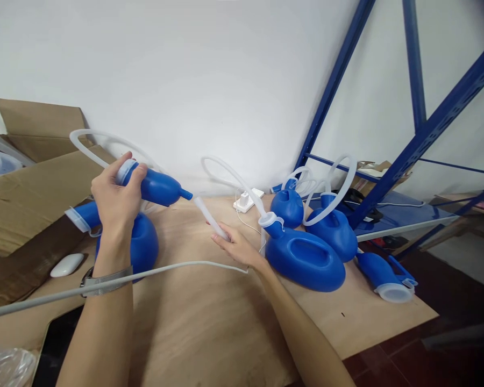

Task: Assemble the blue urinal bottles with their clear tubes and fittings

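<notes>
My left hand [119, 188] is closed around a blue plastic urinal head [161, 187] with a pale collar. It is held up above the table, its narrow spout pointing right. Between the fingers of my right hand [234, 244] is a translucent hose [210, 215], gripped near one end. The hose's open end is close to the spout, with a small gap between them. Where the rest of this hose runs is unclear. Behind my left forearm stands a blue urinal bottle [145, 244], partly hidden. Another blue urinal bottle [306, 260], with a hose at its neck, lies right of my right hand.
More blue bottles [333, 234] with looped hoses and a capped urinal head [381, 274] occupy the table's right. A power strip [248, 200] sits by the wall. Left are cardboard boxes [40, 183] and a white mouse [66, 265]. A pale cable [177, 265] crosses before my left wrist. Blue shelving [427, 134] stands right.
</notes>
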The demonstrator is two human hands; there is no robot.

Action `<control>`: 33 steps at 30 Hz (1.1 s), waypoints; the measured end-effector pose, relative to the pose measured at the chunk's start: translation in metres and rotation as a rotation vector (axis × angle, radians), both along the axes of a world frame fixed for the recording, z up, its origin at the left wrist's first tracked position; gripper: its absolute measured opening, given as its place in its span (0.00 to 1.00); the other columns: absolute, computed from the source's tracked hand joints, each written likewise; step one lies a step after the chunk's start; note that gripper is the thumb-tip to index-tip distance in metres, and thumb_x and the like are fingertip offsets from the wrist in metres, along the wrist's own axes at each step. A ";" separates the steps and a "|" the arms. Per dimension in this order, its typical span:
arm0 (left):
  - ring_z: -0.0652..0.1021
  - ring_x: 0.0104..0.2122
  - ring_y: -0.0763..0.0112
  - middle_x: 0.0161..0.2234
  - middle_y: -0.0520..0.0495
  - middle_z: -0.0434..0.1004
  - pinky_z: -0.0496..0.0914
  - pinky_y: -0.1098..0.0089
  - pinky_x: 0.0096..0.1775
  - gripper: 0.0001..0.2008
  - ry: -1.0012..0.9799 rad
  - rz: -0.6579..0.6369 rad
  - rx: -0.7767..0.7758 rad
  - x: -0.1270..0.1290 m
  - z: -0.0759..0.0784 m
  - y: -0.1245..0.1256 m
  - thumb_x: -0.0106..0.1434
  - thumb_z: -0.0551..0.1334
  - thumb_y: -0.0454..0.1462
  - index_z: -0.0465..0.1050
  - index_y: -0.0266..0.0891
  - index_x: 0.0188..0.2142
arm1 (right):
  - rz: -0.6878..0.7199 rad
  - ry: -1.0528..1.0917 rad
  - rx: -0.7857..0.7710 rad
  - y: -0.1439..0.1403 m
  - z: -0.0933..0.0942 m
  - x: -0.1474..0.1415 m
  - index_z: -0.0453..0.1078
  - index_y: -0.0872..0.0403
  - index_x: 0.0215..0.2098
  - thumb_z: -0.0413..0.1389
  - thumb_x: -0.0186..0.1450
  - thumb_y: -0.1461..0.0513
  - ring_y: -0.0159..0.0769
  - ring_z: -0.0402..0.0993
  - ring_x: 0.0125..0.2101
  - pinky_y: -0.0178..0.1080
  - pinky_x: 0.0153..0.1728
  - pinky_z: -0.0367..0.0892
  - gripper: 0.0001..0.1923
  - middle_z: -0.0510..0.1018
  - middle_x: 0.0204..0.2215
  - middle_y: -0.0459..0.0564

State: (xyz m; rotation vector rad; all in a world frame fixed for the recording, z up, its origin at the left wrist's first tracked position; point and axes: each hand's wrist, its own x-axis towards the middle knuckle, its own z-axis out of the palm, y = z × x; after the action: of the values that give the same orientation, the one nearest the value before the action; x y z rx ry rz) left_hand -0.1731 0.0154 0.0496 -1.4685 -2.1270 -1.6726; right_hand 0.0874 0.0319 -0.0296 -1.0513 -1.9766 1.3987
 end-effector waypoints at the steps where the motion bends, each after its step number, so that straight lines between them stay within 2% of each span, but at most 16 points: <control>1: 0.72 0.62 0.62 0.61 0.56 0.72 0.66 0.61 0.64 0.32 -0.014 0.002 0.034 0.000 0.000 0.000 0.67 0.54 0.57 0.66 0.50 0.66 | 0.008 -0.008 0.004 0.000 0.000 0.000 0.66 0.49 0.60 0.50 0.63 0.43 0.14 0.57 0.35 0.20 0.34 0.54 0.33 0.72 0.35 0.46; 3: 0.74 0.59 0.62 0.58 0.57 0.75 0.68 0.63 0.63 0.30 -0.032 -0.011 0.114 0.000 -0.001 0.000 0.65 0.57 0.57 0.71 0.50 0.63 | 0.026 -0.025 0.014 0.000 -0.001 -0.001 0.66 0.49 0.60 0.50 0.63 0.43 0.14 0.59 0.35 0.20 0.36 0.57 0.33 0.74 0.39 0.46; 5: 0.75 0.59 0.62 0.57 0.57 0.76 0.68 0.64 0.63 0.29 -0.017 -0.053 0.096 0.003 -0.001 0.000 0.65 0.58 0.56 0.73 0.49 0.61 | 0.034 -0.045 0.024 0.000 -0.002 -0.002 0.66 0.49 0.60 0.49 0.63 0.42 0.15 0.61 0.37 0.22 0.41 0.61 0.33 0.76 0.42 0.46; 8: 0.75 0.58 0.62 0.57 0.59 0.76 0.68 0.62 0.62 0.27 0.010 -0.054 0.065 0.006 0.002 -0.002 0.66 0.57 0.53 0.73 0.50 0.61 | 0.028 -0.084 0.043 0.001 -0.006 -0.002 0.65 0.44 0.62 0.48 0.63 0.41 0.18 0.68 0.44 0.30 0.57 0.67 0.34 0.76 0.51 0.45; 11: 0.76 0.57 0.63 0.54 0.59 0.78 0.70 0.63 0.61 0.23 -0.017 -0.052 0.158 0.004 0.004 -0.003 0.66 0.58 0.50 0.75 0.50 0.58 | 0.017 -0.098 0.091 0.002 -0.007 -0.002 0.60 0.37 0.65 0.46 0.62 0.39 0.24 0.69 0.58 0.38 0.72 0.61 0.35 0.71 0.62 0.41; 13: 0.79 0.53 0.63 0.51 0.55 0.80 0.72 0.63 0.59 0.22 -0.059 -0.035 0.296 0.000 0.005 -0.003 0.64 0.60 0.47 0.78 0.46 0.55 | 0.010 -0.116 0.126 0.001 -0.005 -0.002 0.57 0.37 0.67 0.45 0.62 0.38 0.25 0.67 0.63 0.39 0.76 0.59 0.37 0.67 0.66 0.40; 15: 0.80 0.51 0.63 0.49 0.52 0.81 0.73 0.63 0.57 0.22 -0.094 -0.010 0.412 -0.005 0.005 -0.004 0.63 0.61 0.45 0.79 0.42 0.54 | 0.007 -0.160 0.150 0.000 -0.001 -0.002 0.57 0.36 0.67 0.44 0.62 0.37 0.26 0.70 0.60 0.39 0.73 0.63 0.38 0.68 0.65 0.40; 18: 0.80 0.51 0.64 0.48 0.53 0.81 0.73 0.64 0.56 0.21 -0.102 -0.033 0.422 -0.008 0.006 -0.007 0.64 0.61 0.45 0.79 0.42 0.54 | -0.003 -0.212 0.173 -0.003 0.005 -0.002 0.56 0.34 0.67 0.43 0.62 0.37 0.22 0.73 0.44 0.35 0.62 0.69 0.37 0.78 0.54 0.41; 20: 0.80 0.51 0.64 0.47 0.52 0.82 0.72 0.63 0.57 0.20 -0.059 -0.054 0.389 -0.007 0.008 -0.010 0.64 0.62 0.43 0.79 0.42 0.53 | -0.013 -0.225 0.193 -0.005 0.007 -0.002 0.55 0.34 0.68 0.42 0.63 0.37 0.18 0.68 0.34 0.33 0.55 0.69 0.37 0.81 0.45 0.42; 22: 0.80 0.50 0.62 0.46 0.50 0.82 0.72 0.62 0.57 0.19 -0.023 -0.046 0.419 -0.005 0.010 -0.012 0.62 0.64 0.42 0.80 0.40 0.51 | -0.028 -0.250 0.211 -0.006 0.008 -0.001 0.55 0.34 0.68 0.42 0.63 0.37 0.16 0.61 0.29 0.31 0.49 0.69 0.37 0.81 0.41 0.42; 25: 0.80 0.51 0.62 0.47 0.51 0.82 0.72 0.62 0.58 0.20 -0.018 -0.079 0.397 -0.001 0.014 -0.018 0.63 0.62 0.43 0.80 0.42 0.52 | -0.040 -0.271 0.244 -0.006 0.010 -0.002 0.56 0.34 0.67 0.40 0.62 0.37 0.17 0.62 0.29 0.31 0.48 0.68 0.37 0.81 0.41 0.42; 29: 0.78 0.54 0.68 0.51 0.57 0.79 0.70 0.66 0.60 0.22 0.001 -0.037 0.269 -0.003 0.019 -0.029 0.65 0.58 0.48 0.77 0.48 0.55 | -0.019 -0.281 0.321 0.003 0.021 -0.005 0.63 0.35 0.63 0.42 0.61 0.36 0.20 0.71 0.40 0.30 0.55 0.66 0.36 0.79 0.51 0.42; 33: 0.77 0.55 0.67 0.52 0.57 0.79 0.68 0.63 0.60 0.24 0.055 0.083 0.193 -0.009 0.024 -0.041 0.65 0.56 0.52 0.76 0.49 0.56 | -0.050 -0.393 0.433 0.019 0.042 -0.005 0.75 0.42 0.51 0.43 0.59 0.33 0.17 0.67 0.34 0.26 0.45 0.59 0.36 0.81 0.39 0.42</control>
State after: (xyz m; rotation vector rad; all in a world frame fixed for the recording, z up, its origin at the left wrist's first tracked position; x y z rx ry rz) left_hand -0.1820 -0.0253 0.0733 -1.3379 -1.9100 -1.7306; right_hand 0.0828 0.0504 0.0128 -1.2165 -2.3648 0.7177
